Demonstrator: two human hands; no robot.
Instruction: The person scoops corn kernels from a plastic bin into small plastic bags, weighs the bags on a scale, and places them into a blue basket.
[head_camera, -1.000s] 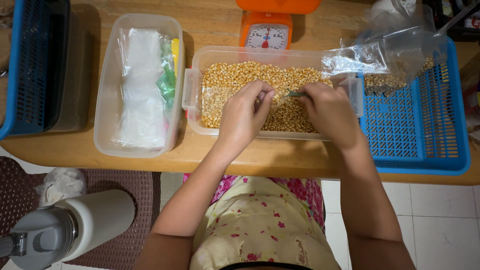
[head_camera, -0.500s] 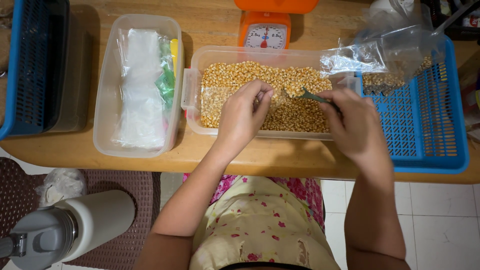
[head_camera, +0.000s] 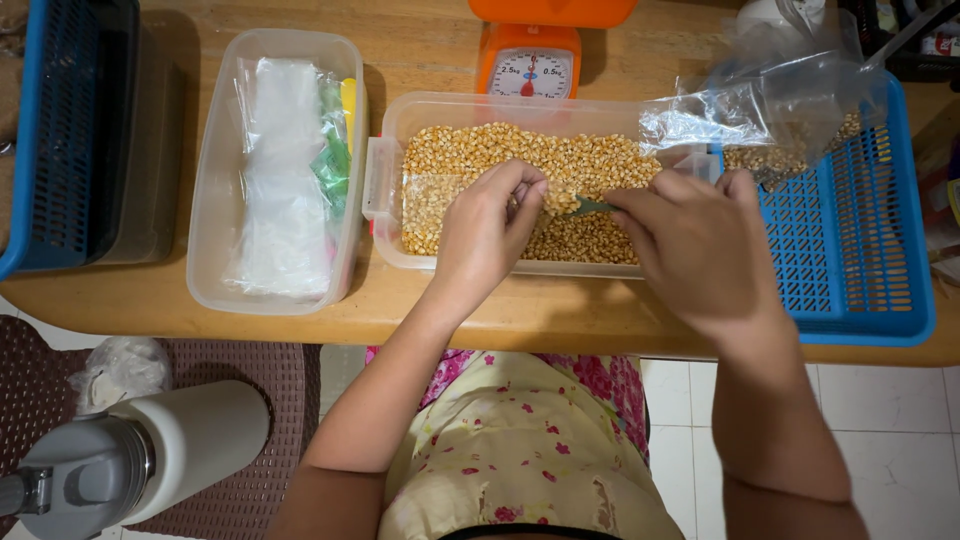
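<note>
Centrally, on the wooden table: one clear plastic tub, rectangular, holding a deep layer of yellow corn kernels.

Left hand: curled over the tub, fingers bent inward and drawn together, tips just above the kernels; whether anything is pinched between them cannot be told.

Right hand: over the tub's right part, fingers closed and pinching one end of a small green strip, which reaches toward the left hand. The two hands sit close, fingertips nearly meeting across the strip.

Clear plastic bag: crumpled, partly filled with kernels, lying across the tub's right rim and the blue basket beside it, just above the right hand.

Orange kitchen scale: behind the tub, round dial facing up, touching or nearly touching the far rim.

Second clear tub: left of the kernel tub, just beside it, holding folded clear bags and a few green and yellow items along its right wall.

Dark-lined blue basket: far left of the table, well apart from the hands.

Below the table edge: a floral garment on the person's lap; a white and grey appliance on a brown mat, lower left.
</note>
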